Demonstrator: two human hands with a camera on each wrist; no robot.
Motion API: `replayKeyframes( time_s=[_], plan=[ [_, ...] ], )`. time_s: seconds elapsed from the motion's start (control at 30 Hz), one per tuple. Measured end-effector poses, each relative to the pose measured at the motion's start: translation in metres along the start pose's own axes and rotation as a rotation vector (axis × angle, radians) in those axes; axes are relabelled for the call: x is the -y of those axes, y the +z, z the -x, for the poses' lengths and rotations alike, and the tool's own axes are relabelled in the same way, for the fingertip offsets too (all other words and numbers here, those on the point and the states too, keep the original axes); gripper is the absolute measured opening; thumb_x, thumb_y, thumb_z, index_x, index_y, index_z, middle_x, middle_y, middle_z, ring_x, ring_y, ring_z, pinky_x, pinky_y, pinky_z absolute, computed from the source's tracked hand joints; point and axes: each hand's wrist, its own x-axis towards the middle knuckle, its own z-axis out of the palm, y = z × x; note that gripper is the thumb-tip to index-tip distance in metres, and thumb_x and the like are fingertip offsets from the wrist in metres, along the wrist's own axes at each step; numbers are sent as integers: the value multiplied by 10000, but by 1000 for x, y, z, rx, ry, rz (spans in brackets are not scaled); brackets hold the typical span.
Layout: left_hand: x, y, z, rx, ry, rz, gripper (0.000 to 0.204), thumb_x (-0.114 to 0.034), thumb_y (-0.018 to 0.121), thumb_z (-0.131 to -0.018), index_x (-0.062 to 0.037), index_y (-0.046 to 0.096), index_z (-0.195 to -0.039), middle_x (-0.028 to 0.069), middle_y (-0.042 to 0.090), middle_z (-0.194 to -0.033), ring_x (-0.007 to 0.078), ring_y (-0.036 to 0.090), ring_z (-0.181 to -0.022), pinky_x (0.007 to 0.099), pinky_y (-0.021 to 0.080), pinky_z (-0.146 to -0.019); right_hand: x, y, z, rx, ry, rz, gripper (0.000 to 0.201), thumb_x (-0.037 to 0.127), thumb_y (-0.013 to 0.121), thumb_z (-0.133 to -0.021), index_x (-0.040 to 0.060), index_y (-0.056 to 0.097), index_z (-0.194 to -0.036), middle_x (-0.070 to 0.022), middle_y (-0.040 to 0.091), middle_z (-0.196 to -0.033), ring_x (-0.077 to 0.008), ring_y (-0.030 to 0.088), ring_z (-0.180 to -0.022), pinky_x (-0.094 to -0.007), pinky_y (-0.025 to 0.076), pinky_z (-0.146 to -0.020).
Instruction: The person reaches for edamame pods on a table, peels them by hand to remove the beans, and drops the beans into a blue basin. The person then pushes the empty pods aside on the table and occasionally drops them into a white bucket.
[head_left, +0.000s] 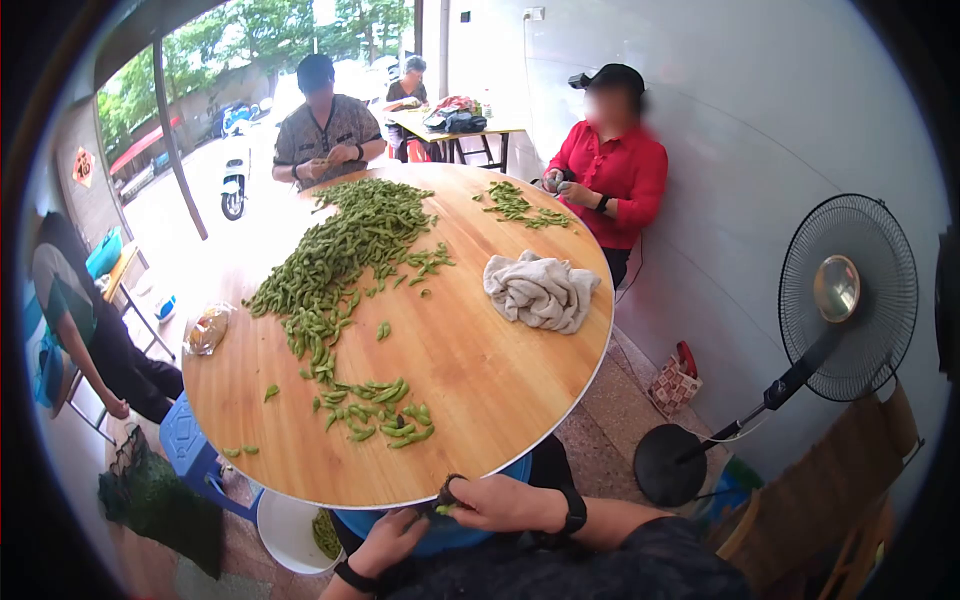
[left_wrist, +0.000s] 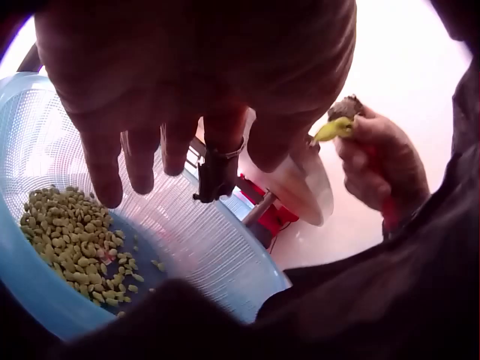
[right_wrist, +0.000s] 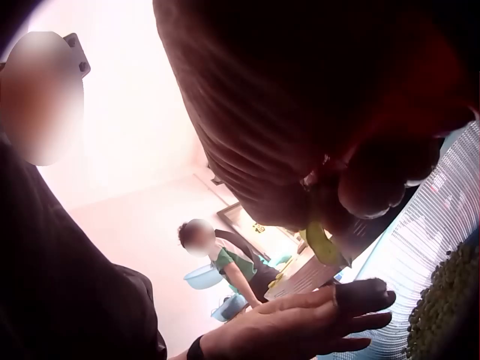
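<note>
My right hand (head_left: 500, 503) pinches a green soybean pod (head_left: 444, 509) just below the near edge of the round wooden table (head_left: 480, 380). The left wrist view shows that pod (left_wrist: 334, 129) in the curled right fingers (left_wrist: 375, 161). My left hand (head_left: 385, 540) hangs beside it, its fingers (left_wrist: 112, 165) relaxed and holding nothing, above a blue basin (left_wrist: 22, 270) on my lap. Shelled beans (left_wrist: 75, 240) lie in the basin. In the right wrist view the pod (right_wrist: 322, 244) sticks out under the right hand, with the left hand (right_wrist: 315, 322) lying flat below it.
A long pile of pods (head_left: 340, 250) and a small heap (head_left: 385, 415) lie on the table, along with a crumpled cloth (head_left: 540, 290). Other people sit around it. A standing fan (head_left: 845, 290) is at right; a white bucket (head_left: 290, 530) and blue stool (head_left: 190, 445) stand at left.
</note>
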Motion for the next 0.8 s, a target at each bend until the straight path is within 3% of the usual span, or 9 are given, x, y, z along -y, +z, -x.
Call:
replayKeyframes(
  time_s=[0.17,0.3,0.33,0.37,0.4,0.47,0.53,0.57,0.8],
  plan=[
    [-14,0,13,159,-86,462,223,-193,552,-944,10,558,-1037,52,606,-919,127,550,-880,286,459,-766,-6,17,0,63,-193,-24,201,196,559,-878,28,452,-905,-200,531,-632,-408,564,-616,-452,444,-550],
    [-6,-12,27,205,-363,703,351,-160,567,-928,19,514,-1225,91,544,-1205,185,509,-1151,293,417,-939,-3,21,-8,29,-234,-48,272,235,558,-897,22,406,-970,-216,539,-635,-424,570,-613,-479,438,-533],
    [-29,-19,33,10,-177,544,319,-115,453,-993,-100,567,-1291,83,574,-920,171,511,-754,289,431,-646,2,15,-7,-13,-196,12,293,249,552,-904,20,388,-986,-219,540,-620,-429,569,-597,-496,437,-521],
    [-42,-29,41,-154,-270,568,218,-159,478,-993,-32,617,-1103,21,555,-760,113,471,-647,246,407,-594,3,8,-7,-24,-200,16,293,249,552,-904,20,388,-986,-219,540,-620,-429,569,-597,-496,437,-521],
    [-51,-35,49,-387,-64,272,201,-181,480,-996,-33,616,-1000,-13,496,-664,90,444,-586,227,373,-546,4,0,-7,-52,-192,51,289,250,548,-905,20,391,-983,-218,538,-609,-428,569,-588,-498,437,-516],
    [-7,-58,73,-494,-406,391,280,-191,486,-989,14,573,-1159,51,553,-808,129,499,-676,269,430,-601,-3,-9,-7,-93,-213,118,277,247,545,-902,22,401,-974,-213,529,-586,-421,567,-573,-497,437,-506],
    [96,-71,109,-608,-249,-496,448,-218,581,-922,57,498,-1266,208,613,-1093,258,606,-977,329,486,-819,-7,-14,-5,-122,-229,129,257,228,540,-896,21,405,-967,-209,530,-585,-417,570,-570,-494,439,-503],
    [20,-81,104,-624,-260,-742,571,-243,630,-886,59,432,-1328,276,549,-1224,323,560,-1112,375,441,-936,-9,-17,-5,-141,-241,139,238,209,536,-891,21,408,-961,-204,532,-584,-412,572,-566,-491,442,-499],
    [5,-96,45,-735,-220,-231,574,-273,628,-882,14,423,-1336,183,467,-1339,317,486,-1210,388,382,-1012,-50,-20,-14,-304,-319,387,208,163,522,-863,11,424,-966,-199,541,-587,-406,577,-569,-484,432,-467]
  ],
)
